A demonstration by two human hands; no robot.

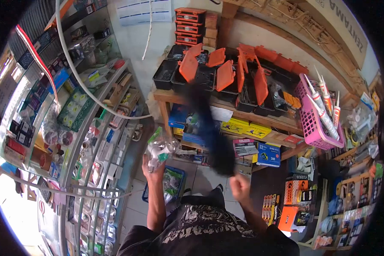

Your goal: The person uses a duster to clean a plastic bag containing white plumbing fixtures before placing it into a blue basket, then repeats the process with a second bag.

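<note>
My left hand (152,167) is closed around a clear plastic package (163,147) with white pieces and a green label, held up in front of my body. My right hand (240,187) is wrapped round the lower end of a long, dark, fluffy duster (205,128), which is smeared by motion. The duster reaches up and away across the wooden shelf front, its far end near the black bins with orange lids (225,76). Its handle is mostly hidden in my fist.
A pink basket (322,124) of sealant tubes stands at the bench's right end. Glass-fronted shelves (94,141) crowd my left. On the floor sits a blue basket (182,187) of packets. A white hose (79,81) loops across the left side. Stocked racks (350,200) stand right.
</note>
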